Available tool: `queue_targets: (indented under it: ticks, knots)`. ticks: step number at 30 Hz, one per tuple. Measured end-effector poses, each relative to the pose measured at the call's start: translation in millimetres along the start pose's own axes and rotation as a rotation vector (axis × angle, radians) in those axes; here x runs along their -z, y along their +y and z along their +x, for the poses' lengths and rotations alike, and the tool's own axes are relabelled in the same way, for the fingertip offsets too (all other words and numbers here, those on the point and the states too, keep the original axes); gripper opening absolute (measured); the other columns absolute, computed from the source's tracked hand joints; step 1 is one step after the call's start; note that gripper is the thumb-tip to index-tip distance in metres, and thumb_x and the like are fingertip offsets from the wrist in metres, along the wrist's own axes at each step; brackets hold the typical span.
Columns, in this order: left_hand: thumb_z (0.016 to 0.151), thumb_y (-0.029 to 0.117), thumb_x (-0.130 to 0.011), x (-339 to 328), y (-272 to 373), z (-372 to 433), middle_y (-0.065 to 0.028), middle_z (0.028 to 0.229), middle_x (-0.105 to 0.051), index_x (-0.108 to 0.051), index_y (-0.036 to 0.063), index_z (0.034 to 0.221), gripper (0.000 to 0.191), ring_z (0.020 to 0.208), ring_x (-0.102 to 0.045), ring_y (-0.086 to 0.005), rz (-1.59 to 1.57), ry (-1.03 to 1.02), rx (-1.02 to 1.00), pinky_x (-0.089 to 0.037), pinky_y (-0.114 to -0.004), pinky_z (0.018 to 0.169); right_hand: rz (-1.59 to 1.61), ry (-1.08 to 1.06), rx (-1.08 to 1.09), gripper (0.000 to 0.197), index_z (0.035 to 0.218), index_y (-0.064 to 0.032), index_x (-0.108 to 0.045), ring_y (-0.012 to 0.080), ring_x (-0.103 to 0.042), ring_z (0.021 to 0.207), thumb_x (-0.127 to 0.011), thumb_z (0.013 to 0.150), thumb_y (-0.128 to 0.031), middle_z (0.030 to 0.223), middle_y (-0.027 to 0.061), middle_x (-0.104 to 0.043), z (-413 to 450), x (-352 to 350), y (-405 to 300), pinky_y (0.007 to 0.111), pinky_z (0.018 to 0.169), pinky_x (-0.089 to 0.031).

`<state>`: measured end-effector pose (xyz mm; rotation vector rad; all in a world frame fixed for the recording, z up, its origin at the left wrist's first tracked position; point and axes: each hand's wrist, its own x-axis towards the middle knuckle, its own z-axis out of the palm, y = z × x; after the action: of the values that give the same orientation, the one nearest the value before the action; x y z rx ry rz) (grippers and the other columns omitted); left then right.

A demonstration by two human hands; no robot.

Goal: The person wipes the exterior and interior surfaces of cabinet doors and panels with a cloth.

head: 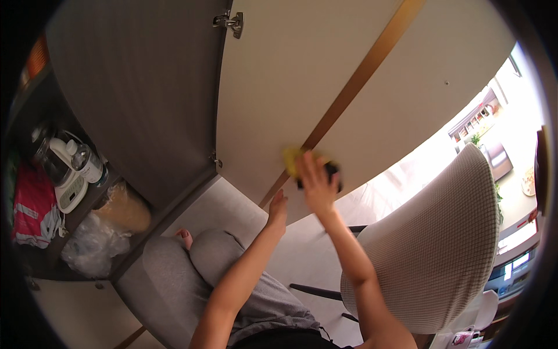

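Observation:
A cream cabinet door with a wood-toned strip running diagonally across it stands swung out before me. My right hand presses a blurred yellow and black cloth or sponge against the door's face, over the strip near the lower end. Close to the door's bottom edge is my left hand, its fingers pointing up toward the door. Whether it grips that edge or only rests by it is hard to tell. Metal hinges join the door to the dark cabinet side panel.
Inside the cabinet at left are a clear bottle, a white appliance base, a red package and clear plastic bags. A fabric-covered chair stands close on my right. Another cabinet door hangs at lower left.

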<state>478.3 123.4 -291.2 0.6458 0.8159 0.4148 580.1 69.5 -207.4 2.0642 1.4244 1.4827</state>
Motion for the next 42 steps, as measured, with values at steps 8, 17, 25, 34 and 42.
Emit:
queue_targets:
  ticks: [8, 17, 25, 34, 42]
  knots:
    - [0.091, 0.012, -0.051, 8.2, 10.1, 15.3, -0.0024, 0.143, -0.053, -0.020, 0.0181, 0.157, 0.074, 0.130, -0.044, -0.0182, -0.155, -0.134, -0.089, -0.030, -0.038, 0.109, 0.237, 0.269, -0.200, 0.066, 0.151, -0.0188, -0.038, 0.0312, -0.035, 0.143, -0.061, 0.090, -0.030, 0.159, 0.0101, -0.030, 176.3, 74.7, 75.8, 0.049, 0.110, -0.030]
    - [0.088, 0.004, -0.048, 12.3, 18.2, 5.9, -0.0036, 0.146, -0.051, -0.018, 0.0190, 0.158, 0.077, 0.131, -0.046, -0.0181, -0.223, 0.004, -0.010, -0.032, -0.040, 0.107, -0.024, -0.207, 0.808, 0.072, 0.151, -0.0126, -0.037, 0.0132, -0.039, 0.136, -0.057, 0.085, -0.033, 0.159, 0.0045, -0.030, 2.9, -78.3, -93.4, 0.027, 0.115, -0.023]
    - [0.086, -0.003, -0.044, 27.0, 11.4, 17.7, -0.0064, 0.151, -0.044, -0.021, 0.0200, 0.157, 0.079, 0.133, -0.044, -0.0181, -0.270, 0.028, -0.125, -0.034, -0.032, 0.104, 0.288, 0.052, 0.240, 0.069, 0.144, -0.0158, -0.047, 0.0199, -0.060, 0.083, -0.062, 0.077, -0.013, 0.153, 0.0055, -0.039, 177.3, 23.5, -1.7, 0.033, 0.097, -0.046]
    - [0.083, -0.014, -0.035, 9.8, 4.1, 33.7, -0.0130, 0.155, -0.037, -0.016, 0.0110, 0.157, 0.081, 0.144, -0.033, -0.0223, -0.223, -0.026, -0.302, -0.024, -0.032, 0.116, 0.149, 0.259, -0.007, 0.074, 0.152, -0.0119, -0.035, 0.0242, -0.035, 0.143, -0.064, 0.087, -0.032, 0.161, 0.0099, -0.026, 250.4, 50.6, 6.1, 0.042, 0.109, -0.033]
    - [0.091, -0.002, -0.044, 30.4, 5.3, 46.4, -0.0070, 0.125, -0.062, -0.039, 0.0081, 0.147, 0.057, 0.111, -0.056, -0.0168, -0.366, 0.331, -0.118, -0.038, -0.029, 0.099, 0.122, -0.305, 0.836, 0.061, 0.150, -0.0062, -0.037, 0.0180, -0.042, 0.134, -0.048, 0.093, -0.024, 0.160, 0.0087, -0.028, 78.3, -98.7, -168.1, 0.031, 0.117, -0.021]
